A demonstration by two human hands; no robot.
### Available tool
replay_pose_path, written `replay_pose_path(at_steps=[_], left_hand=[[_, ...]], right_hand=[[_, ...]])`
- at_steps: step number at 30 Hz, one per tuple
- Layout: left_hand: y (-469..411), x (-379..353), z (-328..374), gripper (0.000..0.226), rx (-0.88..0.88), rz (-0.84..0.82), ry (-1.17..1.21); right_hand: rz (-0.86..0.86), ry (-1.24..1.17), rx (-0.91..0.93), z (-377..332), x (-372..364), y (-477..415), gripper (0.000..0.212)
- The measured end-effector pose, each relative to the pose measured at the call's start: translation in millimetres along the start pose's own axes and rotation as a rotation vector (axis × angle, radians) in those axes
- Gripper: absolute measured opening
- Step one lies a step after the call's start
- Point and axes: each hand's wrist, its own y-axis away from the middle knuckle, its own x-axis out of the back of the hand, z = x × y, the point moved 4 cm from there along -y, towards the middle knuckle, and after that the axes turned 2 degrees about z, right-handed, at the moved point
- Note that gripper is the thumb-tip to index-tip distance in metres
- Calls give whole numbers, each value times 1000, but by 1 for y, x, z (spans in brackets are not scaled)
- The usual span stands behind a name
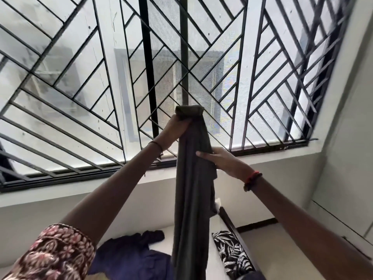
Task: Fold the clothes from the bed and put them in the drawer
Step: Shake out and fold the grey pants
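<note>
A long dark grey-green garment (191,188) hangs straight down in front of me, held high against the window. My left hand (173,130) grips its top end, where the cloth folds over my fingers. Lower down, my right hand (224,161) holds the garment from the right side, thumb across the front of the cloth. Below on the bed (165,231) lie a dark purple garment (133,255) and a black-and-white leaf-print piece (232,255).
A large window with a black diagonal metal grille (101,77) fills the upper view. A white wall ledge (80,190) runs under it. The bed's dark wooden edge (238,233) is at the lower right, with white cupboard panels (343,209) beyond.
</note>
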Motion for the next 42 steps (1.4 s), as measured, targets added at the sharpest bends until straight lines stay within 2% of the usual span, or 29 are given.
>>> replay_pose_path(at_steps=[4, 8, 10, 14, 16, 21, 25, 28, 30, 32, 35, 38, 42], left_hand=[[-4, 14, 1, 17, 36, 52, 83], [-4, 29, 14, 19, -30, 76, 233], [-6, 39, 20, 19, -39, 88, 255], [-9, 63, 18, 18, -22, 125, 255], [-9, 75, 13, 21, -7, 185, 278], [-2, 88, -1, 11, -2, 206, 266], [8, 92, -11, 12, 60, 198, 259], [12, 93, -17, 8, 71, 187, 244], [15, 93, -18, 8, 53, 175, 237], [18, 92, -18, 11, 33, 154, 245], [21, 91, -16, 15, 10, 150, 237], [22, 89, -16, 15, -6, 137, 229], [23, 90, -18, 15, -9, 136, 237]], right_hand=[[-63, 49, 30, 6, 7, 2, 17], [-139, 364, -59, 31, 4, 6, 23], [-126, 260, -61, 41, -1, 7, 22], [-64, -165, 0, 40, -3, 8, 18], [26, -196, 23, 37, -2, 4, 17], [328, 26, 150, 21, 10, -6, 5], [511, 93, 227, 4, 23, -12, 12], [724, 242, 151, -8, 38, -14, 16], [781, 231, 43, -10, 47, -16, 26], [730, 51, -5, -9, 50, -17, 31], [565, -303, -48, -11, 43, -12, 27], [384, -484, -130, -9, 33, -11, 15], [297, -753, -238, -3, 27, -14, 21]])
